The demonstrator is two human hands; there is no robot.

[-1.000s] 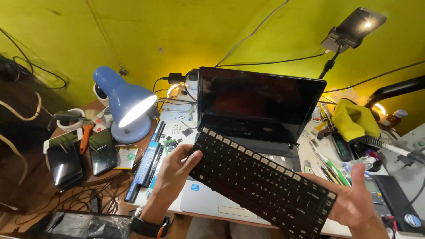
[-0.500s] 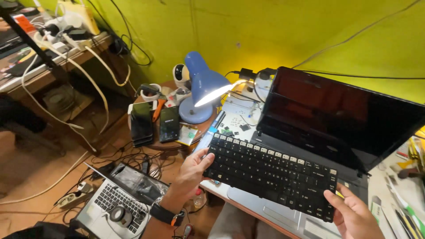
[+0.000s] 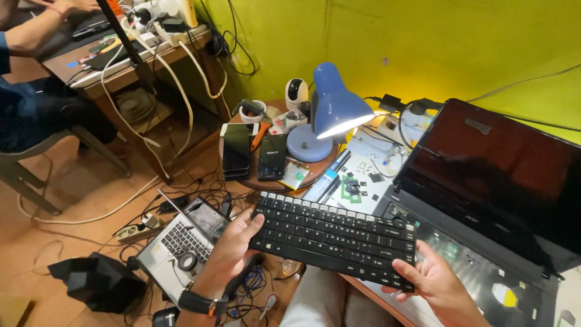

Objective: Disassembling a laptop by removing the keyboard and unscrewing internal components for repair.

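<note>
Open black laptop [image 3: 484,200] sits on the bench with its keyboard bay bare, boards exposed. Detached black keyboard [image 3: 334,237] is held level just in front of that bay, off the bench, above the lap. Left hand [image 3: 233,248] grips its left end, thumb on keys; right hand [image 3: 433,281] cups the right corner from beneath, supporting both ends.

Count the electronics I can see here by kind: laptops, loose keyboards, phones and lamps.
Laptops: 2, the open black laptop and the small laptop on the floor
Loose keyboards: 1, the black keyboard in both hands
Phones: 2, and
Lamps: 1, the blue desk lamp
Total: 6
</note>
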